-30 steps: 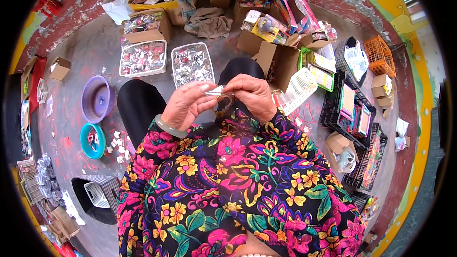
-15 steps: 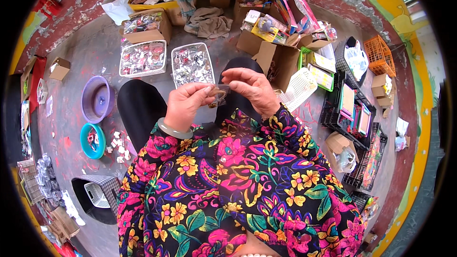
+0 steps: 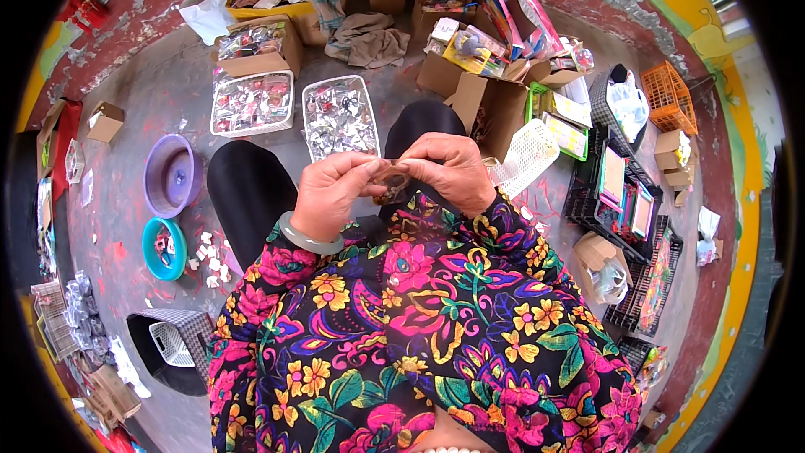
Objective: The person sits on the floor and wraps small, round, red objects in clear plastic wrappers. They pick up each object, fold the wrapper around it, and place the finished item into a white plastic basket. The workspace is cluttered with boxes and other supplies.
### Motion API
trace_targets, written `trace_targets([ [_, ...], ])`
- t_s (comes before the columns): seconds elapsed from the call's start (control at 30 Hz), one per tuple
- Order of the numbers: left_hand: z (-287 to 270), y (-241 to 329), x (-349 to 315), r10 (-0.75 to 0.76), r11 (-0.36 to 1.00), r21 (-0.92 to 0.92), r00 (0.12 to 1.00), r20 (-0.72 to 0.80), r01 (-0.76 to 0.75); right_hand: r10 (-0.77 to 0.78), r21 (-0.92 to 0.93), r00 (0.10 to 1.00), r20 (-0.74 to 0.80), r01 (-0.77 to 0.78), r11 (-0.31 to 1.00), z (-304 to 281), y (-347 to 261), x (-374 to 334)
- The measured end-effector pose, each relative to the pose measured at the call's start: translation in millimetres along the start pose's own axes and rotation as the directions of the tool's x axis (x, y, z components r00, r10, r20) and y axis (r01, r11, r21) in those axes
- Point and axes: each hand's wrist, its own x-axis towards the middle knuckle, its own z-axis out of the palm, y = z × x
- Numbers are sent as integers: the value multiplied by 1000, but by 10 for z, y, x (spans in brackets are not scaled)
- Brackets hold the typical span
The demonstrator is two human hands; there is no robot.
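In the frame's centre, my left hand [image 3: 329, 193] and right hand [image 3: 455, 172] pinch a small clear packet [image 3: 391, 179], fingertips [image 3: 366, 169] closed; a white basket [image 3: 308, 120] shows higher up.

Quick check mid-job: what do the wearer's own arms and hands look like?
Both hands are ungloved. The left hand has a smooth, pale grey-green bangle at its wrist; the right hand shows none. The left sleeve and right sleeve are black with bright flowers in pink, yellow, green and blue.

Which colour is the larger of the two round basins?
Purple; that basin shows best in the head view.
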Motion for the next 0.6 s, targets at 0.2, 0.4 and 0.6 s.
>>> trace_targets([
  [0.2,-58,7,-19,-55,998,-23,998,39,55,10,50,1000,21,-11,999,-13,44,-39],
  [0.4,-127,11,-26,-119,990,-72,989,85,125,107,248,994,26,-110,962,25,29,-54],
  [0.6,-147,103,18,-79,980,-174,990,116,98,193,354,980,49,-198,914,15,-42,-29],
])
